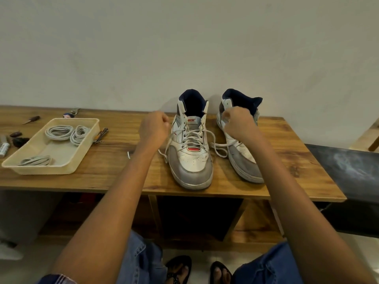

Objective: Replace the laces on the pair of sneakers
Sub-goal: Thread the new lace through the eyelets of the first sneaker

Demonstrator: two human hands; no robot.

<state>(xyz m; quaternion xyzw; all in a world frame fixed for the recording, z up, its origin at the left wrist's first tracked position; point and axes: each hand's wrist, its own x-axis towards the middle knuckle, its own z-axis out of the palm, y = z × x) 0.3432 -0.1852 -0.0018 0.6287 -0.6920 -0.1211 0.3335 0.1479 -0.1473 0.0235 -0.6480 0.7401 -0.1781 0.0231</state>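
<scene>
2 high-top sneakers stand on the wooden table (114, 173), toes toward the person and heels near the wall. the left sneaker (191, 152) is white and grey with a red patch on the tongue, and its white lace (192, 138) is threaded through the eyelets with both ends pulled out sideways. the left hand (154, 128) is curled into a fist just beside this sneaker's collar and grips one lace end, which trails down past the wrist onto the table. the right hand (238, 125) is curled the same way between the 2 shoes, in front of the right sneaker (242, 158), and pinches the other end, whose slack loops on the table between the sneakers. the right sneaker's eyelets are mostly hidden behind that hand, so whether it is laced cannot be told. well to the left sits a cream plastic tray (67, 167) holding 3 coiled bundles of grey laces (59, 132). a nail clipper (101, 135) lies just beside the tray's right rim. small dark items lie at the table's far left edge, too blurred to name.
</scene>
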